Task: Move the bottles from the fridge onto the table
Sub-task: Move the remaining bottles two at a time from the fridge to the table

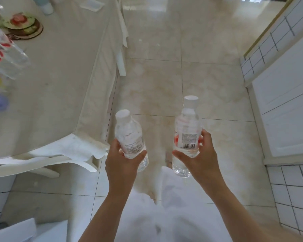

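My left hand [122,163] grips a clear water bottle [129,135] with a white cap, held upright and tilted slightly left. In my right hand [202,154] is a second clear water bottle [187,131], white-capped, with a barcode on its label. Both are held over the floor, to the right of the table [59,75], which is covered in a cream cloth. Other clear bottles [5,55] with red labels stand blurred at the table's left edge. The fridge is not in view.
Round coasters [23,25] and a white cup [46,6] lie at the table's far end. A white chair [42,163] sits under the table's near corner. White cabinet doors [287,102] and tiled walls bound the right side. Glossy beige floor tiles [164,67] stretch ahead.
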The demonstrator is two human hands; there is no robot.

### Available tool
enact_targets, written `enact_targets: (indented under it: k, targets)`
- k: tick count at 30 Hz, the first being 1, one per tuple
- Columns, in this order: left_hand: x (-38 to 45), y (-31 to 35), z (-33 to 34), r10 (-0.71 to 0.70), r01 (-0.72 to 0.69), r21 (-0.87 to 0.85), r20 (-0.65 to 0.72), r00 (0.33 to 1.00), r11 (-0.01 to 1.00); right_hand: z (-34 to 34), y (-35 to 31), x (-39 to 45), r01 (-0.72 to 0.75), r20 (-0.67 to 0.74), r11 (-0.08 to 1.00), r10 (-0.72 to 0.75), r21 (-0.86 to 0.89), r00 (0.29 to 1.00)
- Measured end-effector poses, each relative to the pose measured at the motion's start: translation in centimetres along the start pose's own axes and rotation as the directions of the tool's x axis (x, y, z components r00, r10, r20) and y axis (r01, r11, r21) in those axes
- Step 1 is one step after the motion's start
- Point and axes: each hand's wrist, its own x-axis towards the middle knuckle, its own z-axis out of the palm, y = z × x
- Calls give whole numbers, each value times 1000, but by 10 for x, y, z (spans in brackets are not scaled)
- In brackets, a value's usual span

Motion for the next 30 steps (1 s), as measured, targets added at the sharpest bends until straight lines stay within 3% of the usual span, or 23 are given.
enact_targets:
  k: [7, 15, 23, 30]
  targets:
    - [93, 45, 42, 25, -13, 75, -152, 988, 997, 11, -47, 133, 55, 137, 996, -46, -67, 990]
    - [195, 107, 61, -17, 56, 104, -346, 938, 993, 30, -126, 283, 263, 315, 947, -197, -185, 929]
    - [278, 113, 23, -181, 201, -15, -510, 841, 979, 123, -188, 358, 354, 489, 921, -237, -161, 840]
    - [370, 93, -44, -220, 238, -48, -590, 777, 970, 235, -248, 388, 394, 611, 907, -231, -146, 758]
